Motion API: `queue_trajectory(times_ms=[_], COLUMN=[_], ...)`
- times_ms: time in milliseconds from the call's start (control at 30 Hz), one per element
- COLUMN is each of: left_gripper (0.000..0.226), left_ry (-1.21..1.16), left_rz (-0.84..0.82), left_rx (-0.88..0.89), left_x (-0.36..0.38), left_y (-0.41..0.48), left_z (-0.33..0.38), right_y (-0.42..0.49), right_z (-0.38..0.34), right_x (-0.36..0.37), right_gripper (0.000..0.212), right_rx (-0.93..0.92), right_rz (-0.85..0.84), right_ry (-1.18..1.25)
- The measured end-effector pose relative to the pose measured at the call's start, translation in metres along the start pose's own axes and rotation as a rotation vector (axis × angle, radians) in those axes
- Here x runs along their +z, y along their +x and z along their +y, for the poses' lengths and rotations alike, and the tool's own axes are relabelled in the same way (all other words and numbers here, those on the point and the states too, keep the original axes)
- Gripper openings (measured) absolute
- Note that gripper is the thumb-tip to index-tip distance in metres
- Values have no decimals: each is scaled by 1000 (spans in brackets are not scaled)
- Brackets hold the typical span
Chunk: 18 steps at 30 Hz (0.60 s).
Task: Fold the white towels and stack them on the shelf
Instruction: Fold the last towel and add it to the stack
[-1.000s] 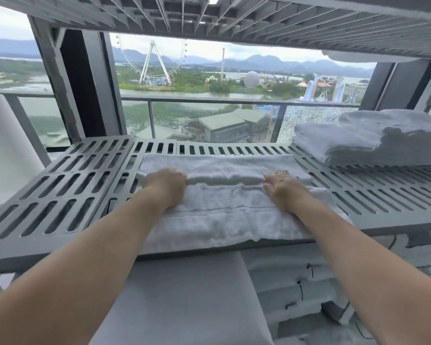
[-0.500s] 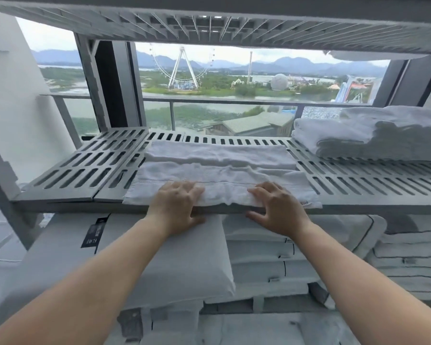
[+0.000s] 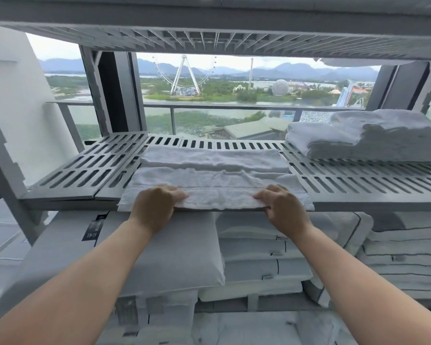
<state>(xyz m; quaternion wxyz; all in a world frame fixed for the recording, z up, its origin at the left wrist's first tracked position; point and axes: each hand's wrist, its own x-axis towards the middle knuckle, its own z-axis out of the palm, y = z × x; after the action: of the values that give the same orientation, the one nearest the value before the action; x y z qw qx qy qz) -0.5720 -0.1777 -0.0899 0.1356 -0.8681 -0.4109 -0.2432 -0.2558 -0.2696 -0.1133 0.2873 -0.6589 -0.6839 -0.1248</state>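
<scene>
On the grey slotted shelf (image 3: 85,170) a white towel (image 3: 214,178) lies spread out lengthwise, and its near edge hangs a little over the front of the shelf. The left hand (image 3: 154,205) and the right hand (image 3: 283,207) each grip this near edge, one toward each end, with the fingers curled over the top of the cloth; the right thumb seems to be under the hem, and for the left thumb I cannot tell. The far part of the towel looks already turned in as a separate band, so I judge that the step in hand is the lengthwise fold of the near part. The next move, I think, calls for lifting the hem evenly with both hands and carrying it away from the body until it meets the far band, with both ends kept level; after that the strip needs to be folded across and put with the stack of folded towels (image 3: 363,138), which rests at the right end of the same shelf, well apart from the hands. Below the shelf a pillow (image 3: 174,257) carries a black label (image 3: 95,230) near its corner. It has pale marks on it, but they are too small and too blurred to read, and no other writing can be read.
</scene>
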Motion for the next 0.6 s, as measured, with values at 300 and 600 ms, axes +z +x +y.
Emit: queue_trajectory(times_ms=[300, 600], left_gripper=[46, 36], left_ry=[145, 310], left_rz=[-61, -65], left_rx=[-84, -122], left_x=[-14, -14], left_y=[19, 81], left_z=[0, -5], right_y=[0, 57], right_z=[-3, 5], right_x=[-7, -3], right_gripper=[35, 35], right_rx=[223, 310], right_rz=[151, 240], right_ry=[-211, -366])
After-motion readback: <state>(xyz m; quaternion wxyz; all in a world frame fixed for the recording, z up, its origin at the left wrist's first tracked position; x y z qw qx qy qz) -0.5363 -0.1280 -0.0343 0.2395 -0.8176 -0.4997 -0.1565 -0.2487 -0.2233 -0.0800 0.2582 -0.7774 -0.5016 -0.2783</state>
